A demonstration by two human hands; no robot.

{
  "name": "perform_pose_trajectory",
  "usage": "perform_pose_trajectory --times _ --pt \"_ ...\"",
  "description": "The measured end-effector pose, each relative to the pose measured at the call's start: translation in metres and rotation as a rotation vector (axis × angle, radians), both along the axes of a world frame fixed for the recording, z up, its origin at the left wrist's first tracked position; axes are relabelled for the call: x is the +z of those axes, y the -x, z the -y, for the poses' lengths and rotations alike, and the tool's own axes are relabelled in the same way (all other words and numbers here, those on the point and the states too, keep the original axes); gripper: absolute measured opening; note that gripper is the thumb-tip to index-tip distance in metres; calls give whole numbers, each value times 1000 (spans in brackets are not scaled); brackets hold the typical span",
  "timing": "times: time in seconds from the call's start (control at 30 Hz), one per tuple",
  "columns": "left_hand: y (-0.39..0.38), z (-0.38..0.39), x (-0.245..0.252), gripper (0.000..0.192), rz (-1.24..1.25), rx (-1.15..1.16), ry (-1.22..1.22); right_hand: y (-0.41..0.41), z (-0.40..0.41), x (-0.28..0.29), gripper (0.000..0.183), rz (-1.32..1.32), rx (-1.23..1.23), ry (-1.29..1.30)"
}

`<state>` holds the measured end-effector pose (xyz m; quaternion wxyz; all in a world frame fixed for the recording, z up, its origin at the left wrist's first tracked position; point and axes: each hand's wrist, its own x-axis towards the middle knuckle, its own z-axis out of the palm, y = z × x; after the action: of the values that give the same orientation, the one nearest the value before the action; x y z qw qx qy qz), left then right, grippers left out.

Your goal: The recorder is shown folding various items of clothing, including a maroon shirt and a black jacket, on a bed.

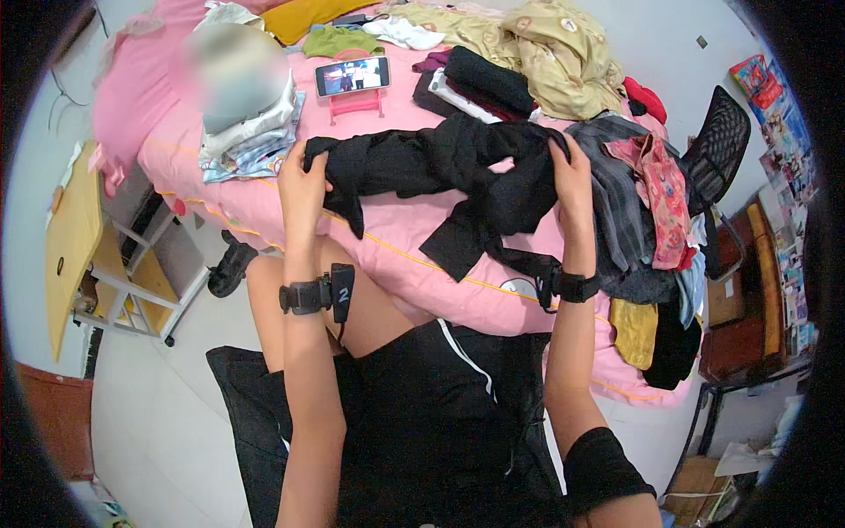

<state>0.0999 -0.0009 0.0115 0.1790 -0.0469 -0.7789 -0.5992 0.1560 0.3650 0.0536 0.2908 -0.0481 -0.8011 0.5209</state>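
A crumpled black garment is stretched between my two hands above the pink bedspread. My left hand grips its left end, and my right hand grips its right end. Parts of the black cloth hang down below the middle, towards the near edge of the bed. Both wrists wear black straps with small devices. Beyond the garment, a phone with a lit screen leans on a pink stand. A stack of folded light clothes lies close to my left hand.
Dark folded clothes and a yellowish patterned cloth lie at the back. Grey plaid clothing and a red floral garment are heaped at the right. A mesh-backed chair stands beyond; a wooden desk is at the left.
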Motion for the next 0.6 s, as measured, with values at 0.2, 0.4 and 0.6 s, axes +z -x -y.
perform_pose_trajectory --times 0.2,0.4,0.6 --pt "11 7 -17 24 14 -4 -135 5 -3 -8 33 -24 33 347" --pt "16 -10 -39 40 -122 36 105 11 17 -28 49 37 -134 -495" --pt "11 -24 -53 68 180 -156 533 3 69 -48 58 287 165 -623"
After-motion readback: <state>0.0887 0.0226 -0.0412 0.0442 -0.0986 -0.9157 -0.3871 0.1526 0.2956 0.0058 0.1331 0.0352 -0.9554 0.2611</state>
